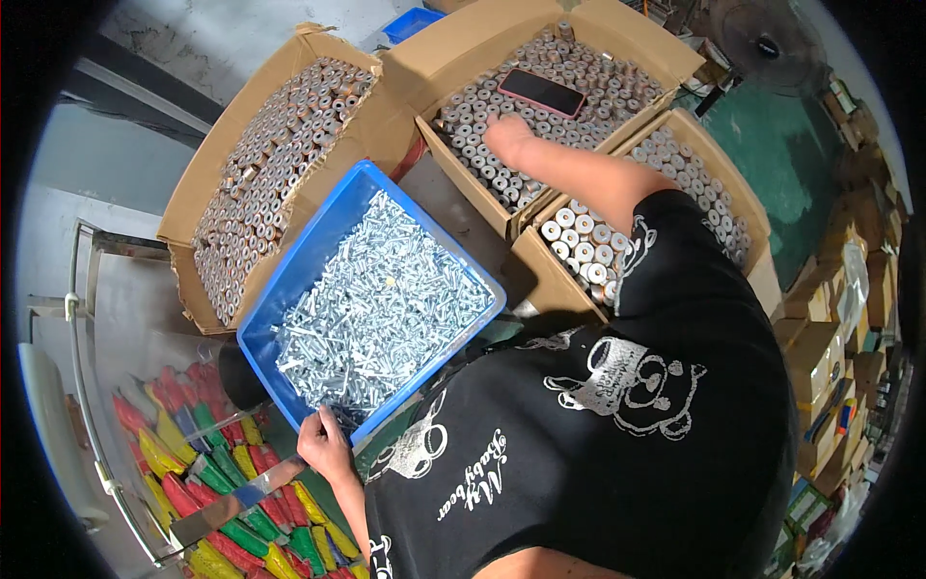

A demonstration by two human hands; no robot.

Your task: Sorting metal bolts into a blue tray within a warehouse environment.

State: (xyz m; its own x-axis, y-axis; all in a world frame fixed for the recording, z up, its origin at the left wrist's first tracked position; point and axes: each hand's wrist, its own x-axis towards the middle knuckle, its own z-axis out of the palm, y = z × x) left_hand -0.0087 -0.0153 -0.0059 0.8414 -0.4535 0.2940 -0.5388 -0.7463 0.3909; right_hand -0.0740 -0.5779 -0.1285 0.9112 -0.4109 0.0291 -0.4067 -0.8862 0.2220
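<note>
My left hand [325, 444] is at the near corner of a tilted blue plastic bin [253, 333], fingers curled at its rim; whether it grips the rim or a small piece is hidden. Loose silver screws [386, 299] fill the bin. My right hand [506, 140] reaches to the far box, its fingers closed and pointing down among small metal cylinders [473, 125] with holes in their ends. What those fingers hold, if anything, does not show. A phone [542, 93] in a pink case lies on the cylinders, just right of that hand.
An open cardboard box [178, 217] of copper-sided cylinders stands at left. Another cardboard box [550, 265], holding paler cylinders, is under my right arm. Red, yellow and green bundles [241, 526] lie at lower left, beside a metal frame [77, 289]. A fan [767, 46] stands far right.
</note>
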